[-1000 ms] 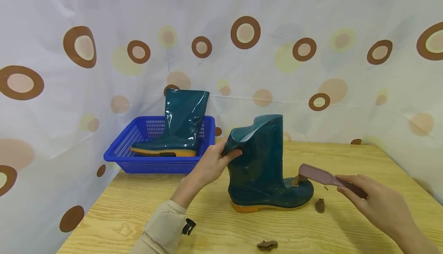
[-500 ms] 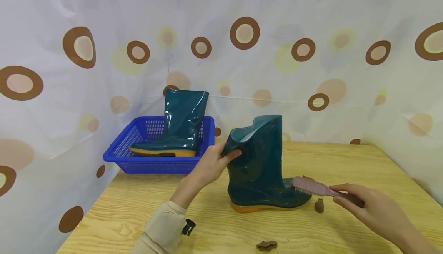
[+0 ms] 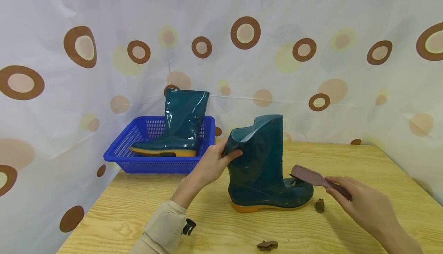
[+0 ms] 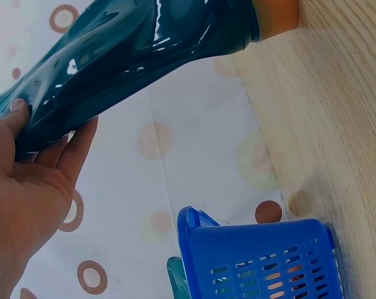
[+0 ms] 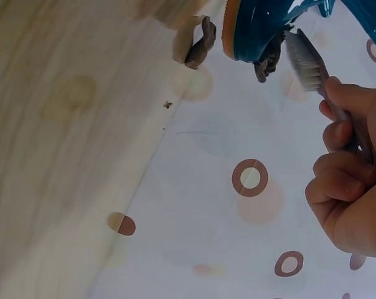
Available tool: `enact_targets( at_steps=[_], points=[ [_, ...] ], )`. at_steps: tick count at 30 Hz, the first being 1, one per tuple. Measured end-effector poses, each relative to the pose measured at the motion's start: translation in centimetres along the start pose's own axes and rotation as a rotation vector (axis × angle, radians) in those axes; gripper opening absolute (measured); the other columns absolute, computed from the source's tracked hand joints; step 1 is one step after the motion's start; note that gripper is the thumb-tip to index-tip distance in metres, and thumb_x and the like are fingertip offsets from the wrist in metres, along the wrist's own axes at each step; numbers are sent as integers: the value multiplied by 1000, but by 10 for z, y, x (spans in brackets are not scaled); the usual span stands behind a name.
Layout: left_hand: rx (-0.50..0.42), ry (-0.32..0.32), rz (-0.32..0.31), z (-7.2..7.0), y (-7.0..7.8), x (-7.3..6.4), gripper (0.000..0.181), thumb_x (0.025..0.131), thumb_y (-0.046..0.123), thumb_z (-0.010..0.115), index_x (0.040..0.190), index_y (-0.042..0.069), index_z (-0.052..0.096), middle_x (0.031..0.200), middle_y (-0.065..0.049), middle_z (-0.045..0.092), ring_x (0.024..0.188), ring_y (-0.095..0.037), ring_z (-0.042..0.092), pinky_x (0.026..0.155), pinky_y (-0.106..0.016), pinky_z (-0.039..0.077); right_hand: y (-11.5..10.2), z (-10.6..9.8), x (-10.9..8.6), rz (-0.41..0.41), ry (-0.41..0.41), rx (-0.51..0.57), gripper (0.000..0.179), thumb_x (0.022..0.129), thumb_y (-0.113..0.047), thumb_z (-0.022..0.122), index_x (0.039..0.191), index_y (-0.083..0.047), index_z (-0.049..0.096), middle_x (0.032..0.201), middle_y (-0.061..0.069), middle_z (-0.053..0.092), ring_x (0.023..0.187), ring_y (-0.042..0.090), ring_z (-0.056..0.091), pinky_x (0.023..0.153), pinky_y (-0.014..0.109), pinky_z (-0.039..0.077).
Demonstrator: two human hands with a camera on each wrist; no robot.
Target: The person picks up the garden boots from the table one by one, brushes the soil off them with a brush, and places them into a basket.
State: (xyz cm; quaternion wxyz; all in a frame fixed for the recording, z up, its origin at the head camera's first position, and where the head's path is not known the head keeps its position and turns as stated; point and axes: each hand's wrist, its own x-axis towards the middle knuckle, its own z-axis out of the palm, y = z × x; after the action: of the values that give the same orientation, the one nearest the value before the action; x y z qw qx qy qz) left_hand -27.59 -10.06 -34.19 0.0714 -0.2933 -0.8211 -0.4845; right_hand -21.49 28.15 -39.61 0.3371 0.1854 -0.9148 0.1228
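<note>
A dark teal rain boot (image 3: 257, 173) with a yellow sole stands upright on the wooden table, toe to the right. My left hand (image 3: 211, 163) grips its crumpled top edge, thumb on the near side and fingers behind, as the left wrist view also shows. My right hand (image 3: 363, 204) holds a mauve scrub brush (image 3: 308, 175) by its handle, fingers curled round it. The brush head is over the boot's toe. In the right wrist view its pale bristles (image 5: 305, 65) are right at a lump of brown mud (image 5: 270, 62) clinging to the boot.
A blue plastic basket (image 3: 155, 160) at the back left holds a second teal boot (image 3: 183, 119). Loose mud lumps lie on the table, one beside the toe (image 3: 320, 205) and another near the front (image 3: 267, 245). A patterned white sheet (image 3: 221, 77) hangs behind.
The brush went down and left onto the toe, bristles against it, then rose slightly, with my right hand shifting left. My left hand and the boot have stayed in place.
</note>
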Motion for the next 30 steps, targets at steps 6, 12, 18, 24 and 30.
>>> enact_targets(
  at_steps=[6,12,18,24,30],
  points=[
    [5,-1,13,0,0,1,41,101,31,56,139,17,53,137,-5,62,123,-24,63,102,-45,52,3,-10,-1,67,-92,143,22,89,-21,75,111,-21,72,75,-20,64,57,-8,45,49,17,35],
    [0,1,1,-2,1,0,41,100,32,56,139,18,53,137,-5,62,123,-25,63,102,-46,52,1,-13,-4,55,-130,187,22,89,-21,75,111,-24,72,71,-25,59,56,-7,45,49,15,35],
    [-15,-7,-3,-1,0,0,42,100,33,56,140,20,51,139,-4,61,124,-24,62,103,-47,51,0,-5,-6,72,-164,126,22,90,-24,74,113,-22,72,73,-24,60,58,-9,43,49,19,36],
    [5,0,0,-1,0,0,42,100,33,55,140,20,52,140,-4,61,125,-23,62,103,-47,51,3,-1,-5,63,-100,-12,25,86,-28,77,109,-20,74,89,-4,75,62,2,60,49,22,41],
    [-4,-9,-3,-1,1,0,42,101,33,55,140,21,51,140,-3,61,124,-23,62,103,-47,51,4,-5,-3,76,-58,-11,26,84,-27,79,108,-18,74,87,0,75,61,5,60,48,23,40]
  ],
)
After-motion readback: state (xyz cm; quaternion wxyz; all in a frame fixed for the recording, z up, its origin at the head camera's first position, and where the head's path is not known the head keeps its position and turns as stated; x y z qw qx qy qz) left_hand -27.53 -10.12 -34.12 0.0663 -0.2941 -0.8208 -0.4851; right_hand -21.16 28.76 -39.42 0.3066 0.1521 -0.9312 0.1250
